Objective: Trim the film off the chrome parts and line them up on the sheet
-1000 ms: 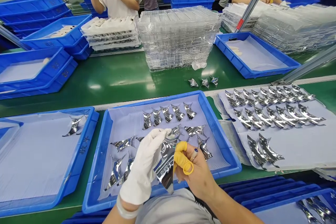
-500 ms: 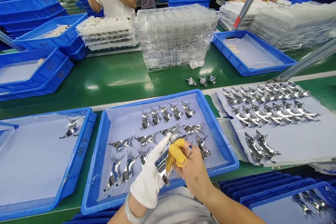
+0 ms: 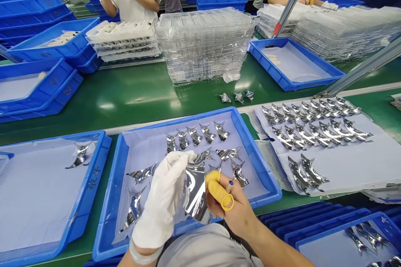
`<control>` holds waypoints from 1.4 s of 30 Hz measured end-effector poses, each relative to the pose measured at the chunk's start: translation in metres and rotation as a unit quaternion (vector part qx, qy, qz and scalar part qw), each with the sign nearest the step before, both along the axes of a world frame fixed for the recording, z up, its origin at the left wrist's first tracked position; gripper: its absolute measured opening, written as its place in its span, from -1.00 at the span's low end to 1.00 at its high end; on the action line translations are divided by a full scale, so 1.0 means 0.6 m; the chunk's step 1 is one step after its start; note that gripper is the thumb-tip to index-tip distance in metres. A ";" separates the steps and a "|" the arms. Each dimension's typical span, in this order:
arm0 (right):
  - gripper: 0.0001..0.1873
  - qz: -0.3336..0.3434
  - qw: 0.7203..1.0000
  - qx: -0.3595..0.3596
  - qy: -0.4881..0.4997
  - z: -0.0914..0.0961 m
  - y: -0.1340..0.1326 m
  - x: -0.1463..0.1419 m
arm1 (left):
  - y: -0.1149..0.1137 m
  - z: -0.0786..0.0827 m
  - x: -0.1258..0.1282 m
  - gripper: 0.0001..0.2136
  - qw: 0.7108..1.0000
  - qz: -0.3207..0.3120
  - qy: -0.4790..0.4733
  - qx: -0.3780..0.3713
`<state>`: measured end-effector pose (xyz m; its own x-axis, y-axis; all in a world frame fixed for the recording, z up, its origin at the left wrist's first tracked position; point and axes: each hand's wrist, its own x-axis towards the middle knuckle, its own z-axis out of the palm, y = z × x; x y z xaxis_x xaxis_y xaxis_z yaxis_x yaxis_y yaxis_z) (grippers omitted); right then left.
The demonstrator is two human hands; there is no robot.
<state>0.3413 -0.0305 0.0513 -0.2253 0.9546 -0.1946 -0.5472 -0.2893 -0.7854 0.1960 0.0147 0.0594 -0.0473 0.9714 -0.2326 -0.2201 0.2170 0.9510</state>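
My left hand point(image 3: 164, 200), in a white glove, and my right hand point(image 3: 230, 204), bare with a yellow finger cot on the thumb, together hold one shiny curved metal piece point(image 3: 194, 192) upright in front of me. Both hands are closed on it, left at its top and left side, right thumb at its right edge. They hover over the near edge of a blue tray point(image 3: 260, 162) lined with pale sheet, where several more mirror-finished pieces point(image 3: 196, 135) lie in rows.
A left blue tray point(image 3: 94, 175) holds one metal piece point(image 3: 79, 154). Right, a sheet point(image 3: 360, 167) carries rows of pieces point(image 3: 313, 127). Three loose pieces point(image 3: 238, 97) lie on the green belt point(image 3: 131, 96). Clear tray stacks point(image 3: 203, 41), blue bins and other workers stand beyond.
The held piece has been turned from edge-on to broadside, and my gloved left hand has shifted up over its top. The view has drifted slightly right.
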 end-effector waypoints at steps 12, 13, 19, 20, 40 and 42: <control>-0.59 0.001 0.992 0.076 -0.104 -0.023 0.013 0.014 | -0.009 0.003 -0.030 -0.81 0.915 -0.066 0.126 0.379; -0.60 -0.005 0.990 0.086 -0.112 -0.025 0.013 0.016 | -0.009 0.005 -0.031 -0.78 0.902 -0.083 0.136 0.401; -0.66 -0.055 0.971 0.162 -0.165 -0.029 0.011 0.020 | -0.010 0.008 -0.032 -0.73 0.898 -0.085 0.160 0.402; -0.67 -0.060 0.969 0.173 -0.167 -0.027 0.010 0.019 | -0.010 0.006 -0.030 -0.77 0.910 -0.066 0.164 0.376; -0.50 -0.027 0.988 -0.108 -0.108 -0.069 0.034 -0.011 | 0.077 -0.052 -0.092 -0.66 0.911 -0.091 0.360 0.181; -0.47 -0.033 0.984 -0.141 -0.100 -0.084 0.035 -0.004 | 0.124 -0.062 -0.144 -0.68 0.883 -0.047 0.437 0.164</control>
